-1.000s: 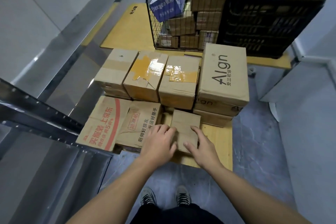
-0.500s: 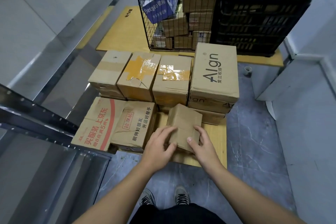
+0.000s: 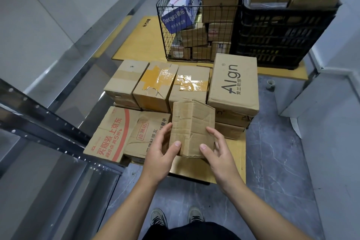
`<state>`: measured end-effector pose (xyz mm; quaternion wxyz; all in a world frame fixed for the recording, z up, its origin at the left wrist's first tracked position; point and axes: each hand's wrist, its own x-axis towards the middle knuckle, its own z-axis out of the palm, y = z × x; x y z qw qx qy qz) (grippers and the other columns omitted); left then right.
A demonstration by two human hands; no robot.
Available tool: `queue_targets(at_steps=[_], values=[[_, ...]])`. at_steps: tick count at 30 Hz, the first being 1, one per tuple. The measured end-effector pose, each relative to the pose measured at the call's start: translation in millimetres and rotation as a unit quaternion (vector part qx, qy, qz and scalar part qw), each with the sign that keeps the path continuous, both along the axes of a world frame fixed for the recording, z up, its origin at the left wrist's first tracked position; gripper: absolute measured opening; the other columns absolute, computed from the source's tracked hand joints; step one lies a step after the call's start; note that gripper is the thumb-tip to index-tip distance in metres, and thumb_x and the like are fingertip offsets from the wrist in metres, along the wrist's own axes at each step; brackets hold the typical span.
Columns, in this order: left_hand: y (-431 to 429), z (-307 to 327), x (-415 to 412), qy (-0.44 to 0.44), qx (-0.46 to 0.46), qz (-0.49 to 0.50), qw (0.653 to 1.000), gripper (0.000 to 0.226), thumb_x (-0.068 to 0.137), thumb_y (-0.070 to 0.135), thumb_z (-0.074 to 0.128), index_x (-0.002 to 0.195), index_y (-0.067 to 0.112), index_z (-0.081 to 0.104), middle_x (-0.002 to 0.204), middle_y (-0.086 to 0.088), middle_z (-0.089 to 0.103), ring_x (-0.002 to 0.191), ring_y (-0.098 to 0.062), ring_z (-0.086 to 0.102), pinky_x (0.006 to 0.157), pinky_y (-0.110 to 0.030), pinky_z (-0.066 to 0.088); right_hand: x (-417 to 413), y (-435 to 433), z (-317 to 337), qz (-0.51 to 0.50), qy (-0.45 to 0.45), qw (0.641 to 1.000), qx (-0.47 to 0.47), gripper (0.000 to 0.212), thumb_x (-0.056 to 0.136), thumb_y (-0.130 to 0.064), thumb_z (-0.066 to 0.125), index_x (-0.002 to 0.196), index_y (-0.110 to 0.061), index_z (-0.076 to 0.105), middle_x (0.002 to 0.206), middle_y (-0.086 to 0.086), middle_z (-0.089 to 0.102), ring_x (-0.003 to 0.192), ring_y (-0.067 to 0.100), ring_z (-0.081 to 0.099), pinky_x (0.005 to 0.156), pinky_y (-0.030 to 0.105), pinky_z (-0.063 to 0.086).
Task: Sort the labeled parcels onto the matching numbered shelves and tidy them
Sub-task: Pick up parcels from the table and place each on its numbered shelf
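Small box (image 3: 192, 128): creased plain cardboard, held tilted above the near end of the wooden board (image 3: 231, 163), just in front of the stacked boxes (image 3: 155, 87).
Left hand (image 3: 159, 154): grips the box's left edge, thumb on the near face, fingers curled behind.
Right hand (image 3: 218, 154): pinches the right edge, thumb in front, fingers loosely spread behind.
Behind: wire basket (image 3: 163, 31) and black crate (image 3: 276, 33), both holding labelled parcels.

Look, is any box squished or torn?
The small plain brown cardboard box gripped between the left hand and right hand is creased, its top edge ragged. The brown box with a yellow tape cross behind it has torn tape.
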<state>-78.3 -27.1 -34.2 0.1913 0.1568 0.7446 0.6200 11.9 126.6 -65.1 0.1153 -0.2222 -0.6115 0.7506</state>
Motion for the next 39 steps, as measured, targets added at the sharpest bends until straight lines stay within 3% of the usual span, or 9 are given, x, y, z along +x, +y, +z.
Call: queue_targets(at_steps=[5, 8, 13, 17, 23, 26, 30, 34, 39], values=[[-1, 10, 8, 0.01, 0.038, 0.02, 0.999, 0.059, 0.087, 0.019, 0.06, 0.143, 0.023, 0.043, 0.128, 0.017, 0.061, 0.118, -0.006, 0.059, 0.091, -0.023, 0.051, -9, -6, 10, 0.021, -0.025, 0.993, 0.113, 0.056, 0.076, -0.072, 0.061, 0.13, -0.062, 0.048, 0.155, -0.012, 0.039, 0.142, 0.005, 0.038, 0.116, 0.037, 0.036], [-5, 15, 10, 0.026, 0.052, 0.034, 0.998, 0.048, 0.091, 0.009, 0.059, 0.137, 0.02, 0.05, 0.123, 0.017, 0.063, 0.115, -0.005, 0.06, 0.085, -0.017, 0.051, -14, -9, 17, 0.046, -0.033, 0.991, 0.124, 0.086, 0.067, -0.087, 0.059, 0.142, -0.047, 0.043, 0.156, -0.011, 0.036, 0.141, 0.004, 0.038, 0.115, 0.034, 0.036], [-15, 15, 4, 0.036, 0.055, 0.044, 0.997, 0.041, 0.088, 0.021, 0.058, 0.129, 0.02, 0.06, 0.126, 0.004, 0.065, 0.121, -0.014, 0.059, 0.097, -0.036, 0.052, -20, -13, 20, 0.039, 0.003, 0.999, 0.014, 0.072, 0.072, -0.06, 0.076, 0.135, -0.04, 0.048, 0.133, -0.005, 0.064, 0.125, 0.011, 0.059, 0.107, 0.048, 0.048], [-18, 10, -2, 0.072, 0.003, 0.093, 0.993, 0.039, 0.089, 0.023, 0.06, 0.127, 0.03, 0.06, 0.128, 0.009, 0.06, 0.12, -0.004, 0.056, 0.096, -0.031, 0.053, -21, -14, 17, 0.02, 0.015, 0.998, -0.055, 0.078, 0.072, -0.049, 0.078, 0.14, -0.027, 0.046, 0.131, 0.001, 0.066, 0.122, 0.021, 0.063, 0.104, 0.054, 0.05], [-21, 4, -1, 0.033, 0.0, 0.094, 0.995, 0.05, 0.084, 0.034, 0.065, 0.131, 0.039, 0.051, 0.128, 0.017, 0.059, 0.118, 0.001, 0.055, 0.094, -0.027, 0.052, -23, -12, 20, 0.028, 0.043, 0.994, -0.101, 0.046, 0.091, -0.023, 0.064, 0.133, -0.025, 0.047, 0.124, 0.006, 0.07, 0.116, 0.027, 0.066, 0.091, 0.05, 0.055], [-24, 2, -2, 0.006, 0.01, 0.088, 0.996, 0.051, 0.082, 0.038, 0.067, 0.128, 0.051, 0.048, 0.125, 0.024, 0.06, 0.117, -0.006, 0.058, 0.097, -0.045, 0.052, -23, -11, 20, 0.039, 0.041, 0.995, -0.087, 0.047, 0.091, -0.021, 0.061, 0.134, -0.032, 0.045, 0.122, 0.006, 0.07, 0.114, 0.027, 0.067, 0.088, 0.048, 0.056], [-30, 4, -5, 0.034, -0.011, 0.101, 0.994, 0.053, 0.081, 0.035, 0.069, 0.125, 0.054, 0.049, 0.124, 0.024, 0.06, 0.115, -0.008, 0.06, 0.094, -0.047, 0.053, -25, -10, 20, 0.046, 0.031, 0.998, -0.004, 0.045, 0.101, -0.008, 0.055, 0.131, -0.041, 0.052, 0.121, -0.007, 0.068, 0.112, 0.021, 0.068, 0.087, 0.043, 0.059], [-39, 6, -9, 0.07, -0.035, 0.107, 0.991, 0.055, 0.08, 0.031, 0.07, 0.128, 0.049, 0.048, 0.123, 0.025, 0.06, 0.115, -0.006, 0.059, 0.091, -0.04, 0.055, -31, -11, 20, 0.061, 0.007, 0.993, 0.104, 0.039, 0.096, -0.029, 0.06, 0.128, -0.053, 0.058, 0.135, -0.002, 0.061, 0.119, 0.018, 0.063, 0.094, 0.046, 0.058], [-56, 4, -9, 0.124, -0.056, 0.139, 0.981, 0.057, 0.085, 0.019, 0.073, 0.128, 0.047, 0.048, 0.123, 0.031, 0.056, 0.115, -0.003, 0.057, 0.08, -0.019, 0.054, -43, -22, 24, 0.101, -0.013, 0.981, 0.162, 0.042, 0.084, -0.055, 0.062, 0.123, -0.065, 0.053, 0.13, -0.024, 0.058, 0.117, 0.004, 0.06, 0.095, 0.044, 0.057]])
